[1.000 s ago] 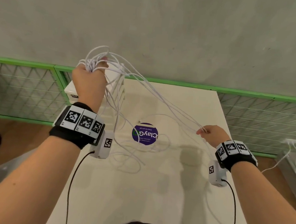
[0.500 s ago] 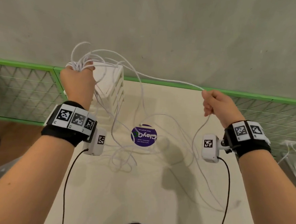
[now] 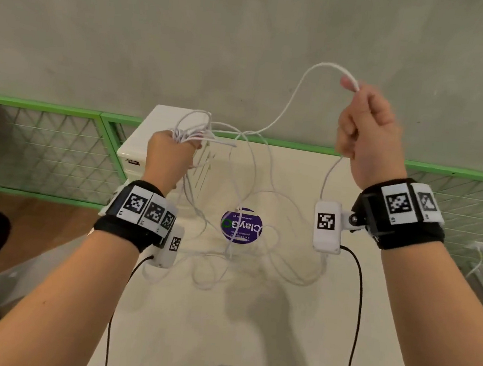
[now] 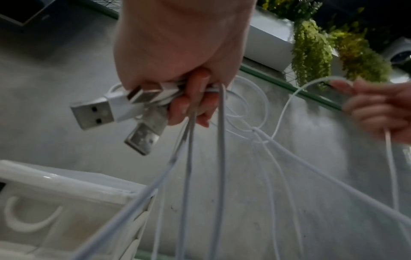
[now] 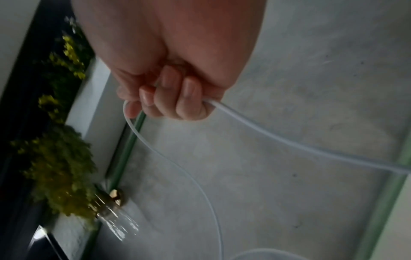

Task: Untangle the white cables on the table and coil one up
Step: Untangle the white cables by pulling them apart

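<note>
The left hand (image 3: 171, 157) was closed around a bundle of white cables (image 4: 195, 140), with 2 USB plugs (image 4: 98, 112) sticking out, above the far left corner of the desk (image 3: 250, 318). The right hand (image 3: 370, 136) was curled around 1 strand (image 3: 297, 90), raised high. Loose loops lay at the desk's middle. The cables looked light, soft and smooth; gripping near a plug seems safest.

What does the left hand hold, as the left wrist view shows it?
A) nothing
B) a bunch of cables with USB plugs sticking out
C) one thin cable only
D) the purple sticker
B: the left hand grips a bunch of cables, and USB plugs stick out beside its fingers.
</note>
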`<state>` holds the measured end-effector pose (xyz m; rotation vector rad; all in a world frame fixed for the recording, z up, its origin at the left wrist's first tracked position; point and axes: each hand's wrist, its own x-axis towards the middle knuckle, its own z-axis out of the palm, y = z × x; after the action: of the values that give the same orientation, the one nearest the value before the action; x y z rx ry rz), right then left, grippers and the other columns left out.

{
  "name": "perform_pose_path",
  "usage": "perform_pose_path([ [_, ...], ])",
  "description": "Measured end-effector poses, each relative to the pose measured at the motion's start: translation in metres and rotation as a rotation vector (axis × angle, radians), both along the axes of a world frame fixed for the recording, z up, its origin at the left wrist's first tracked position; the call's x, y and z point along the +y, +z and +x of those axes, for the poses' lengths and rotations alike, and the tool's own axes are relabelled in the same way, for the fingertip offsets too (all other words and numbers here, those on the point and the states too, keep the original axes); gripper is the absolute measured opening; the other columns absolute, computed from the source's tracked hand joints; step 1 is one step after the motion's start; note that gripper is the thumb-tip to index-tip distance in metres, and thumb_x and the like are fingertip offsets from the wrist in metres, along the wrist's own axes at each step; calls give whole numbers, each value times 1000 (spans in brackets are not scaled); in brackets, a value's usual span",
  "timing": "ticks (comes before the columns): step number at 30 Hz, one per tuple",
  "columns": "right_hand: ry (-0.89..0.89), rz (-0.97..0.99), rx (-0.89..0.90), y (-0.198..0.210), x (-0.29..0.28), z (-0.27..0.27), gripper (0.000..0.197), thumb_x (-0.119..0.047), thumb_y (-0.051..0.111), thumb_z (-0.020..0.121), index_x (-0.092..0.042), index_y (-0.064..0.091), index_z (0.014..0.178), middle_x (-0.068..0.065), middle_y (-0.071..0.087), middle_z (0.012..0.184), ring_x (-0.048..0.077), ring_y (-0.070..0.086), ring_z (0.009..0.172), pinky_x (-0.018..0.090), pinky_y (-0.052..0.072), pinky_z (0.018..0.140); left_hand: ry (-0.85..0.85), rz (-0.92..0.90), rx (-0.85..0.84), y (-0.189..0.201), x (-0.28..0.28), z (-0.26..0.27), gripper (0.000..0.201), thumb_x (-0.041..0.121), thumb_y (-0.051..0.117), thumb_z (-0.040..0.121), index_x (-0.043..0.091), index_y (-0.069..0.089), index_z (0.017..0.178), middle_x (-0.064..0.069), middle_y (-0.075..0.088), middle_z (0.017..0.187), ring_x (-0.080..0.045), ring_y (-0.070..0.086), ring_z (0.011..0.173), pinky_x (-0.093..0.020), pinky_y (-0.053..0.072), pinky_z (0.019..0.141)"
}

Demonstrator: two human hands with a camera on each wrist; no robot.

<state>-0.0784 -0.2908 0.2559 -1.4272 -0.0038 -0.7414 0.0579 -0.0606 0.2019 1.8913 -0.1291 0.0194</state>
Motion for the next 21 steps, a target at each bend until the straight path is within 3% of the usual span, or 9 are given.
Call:
perform_pose_path([
  [4, -36, -26, 18, 6, -4, -5, 21, -23, 44, 99, -21, 65, 97, -10, 30, 52, 7, 19, 43, 17, 18, 40, 133, 12, 45, -8, 12, 9, 21, 19, 62, 84, -1, 67, 91, -9, 57, 70, -25, 58, 66, -28, 44, 55],
  [6, -1, -39, 125, -6, -5, -4, 20, -24, 47, 98, -23, 67, 98, -11, 33, 53, 5, 21, 43, 16, 20, 40, 86, -2, 64, -5, 13, 5, 19, 19, 63, 86, 1, 67, 92, -8, 58, 72, -19, 57, 59, -27, 45, 53],
  [10, 185, -207, 384, -32, 20, 7, 29, -15, 46, 96, -33, 67, 107, -8, 42, 58, 6, 30, 47, 15, 25, 42, -344, 118, -41, 7, -11, -30, 15, 20, 68, 88, 9, 65, 78, 4, 56, 51, 2, 45, 35, -12, 37, 40],
  [12, 215, -398, 420, -37, 38, 11, 32, -10, 47, 96, -31, 61, 115, -6, 48, 58, 8, 36, 45, 18, 32, 42, -539, 140, -57, 11, -25, -46, 14, 19, 75, 81, 14, 63, 77, 9, 57, 47, 3, 45, 37, -13, 38, 42],
  [14, 207, -488, 423, -37, 48, 11, 28, -13, 51, 95, -29, 60, 116, -13, 56, 54, 7, 37, 38, 20, 35, 39, -628, 114, -58, 8, -33, -51, 21, 19, 83, 72, 17, 64, 79, 9, 59, 56, 0, 48, 43, -17, 40, 44],
  [16, 148, -449, 441, -37, 46, 12, 22, -15, 59, 91, -23, 66, 111, -13, 60, 53, 5, 36, 33, 19, 33, 35, -626, 72, -63, 5, -37, -55, 24, 16, 85, 68, 19, 64, 80, 9, 60, 60, 1, 49, 44, -16, 40, 44],
  [18, 52, -417, 454, -42, 39, 13, 11, -16, 66, 86, -15, 72, 95, -9, 57, 52, 2, 40, 37, 14, 32, 39, -544, -48, -41, 5, -39, -56, 25, 7, 81, 71, 7, 64, 90, 8, 62, 67, 5, 54, 46, -11, 41, 45],
  [21, -139, -476, 475, -52, 24, 10, 8, -27, 67, 85, -24, 69, 78, -10, 55, 54, 7, 46, 53, 19, 36, 54, -381, -146, -47, 7, -34, -47, 23, 9, 76, 79, 1, 64, 97, 2, 61, 67, 3, 51, 43, -12, 41, 47],
])
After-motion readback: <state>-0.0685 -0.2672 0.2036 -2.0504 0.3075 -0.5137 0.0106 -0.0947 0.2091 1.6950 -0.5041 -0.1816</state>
